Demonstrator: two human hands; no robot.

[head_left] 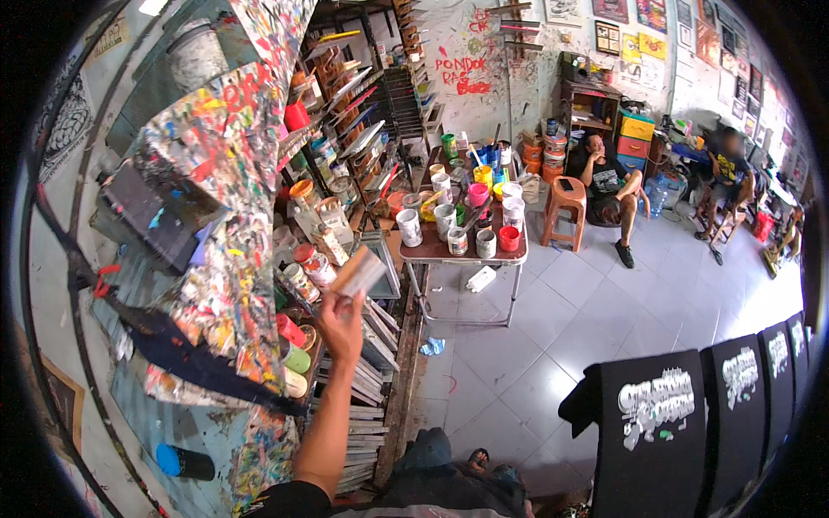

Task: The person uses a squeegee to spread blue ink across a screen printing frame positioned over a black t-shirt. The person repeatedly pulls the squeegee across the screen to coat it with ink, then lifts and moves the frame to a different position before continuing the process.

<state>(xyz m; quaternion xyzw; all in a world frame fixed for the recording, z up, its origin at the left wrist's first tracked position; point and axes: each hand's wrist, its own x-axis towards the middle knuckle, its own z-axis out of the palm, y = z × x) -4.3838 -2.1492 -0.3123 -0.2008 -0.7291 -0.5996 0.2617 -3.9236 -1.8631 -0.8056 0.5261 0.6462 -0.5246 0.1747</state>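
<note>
My left hand (343, 325) is raised in front of the shelf rack at centre left, its fingers closed on the lower end of a small flat squeegee (361, 273). The squeegee is rectangular, tan along one side and greyish on its face, and tilts up to the right. Paint pots stand just beyond and below it, among them a red-lidded jar (314, 263) and a white jar (300, 283). A green jar (296, 357) sits lower, beside my wrist. My right hand is out of the picture.
A paint-splattered cloth (216, 147) hangs at left; a blue-capped dark bottle (185, 462) lies below. Ahead, a folding table (440, 251) holds many paint pots. An orange stool (566, 211) and two seated people are beyond. Printed black T-shirts (649, 466) line the right.
</note>
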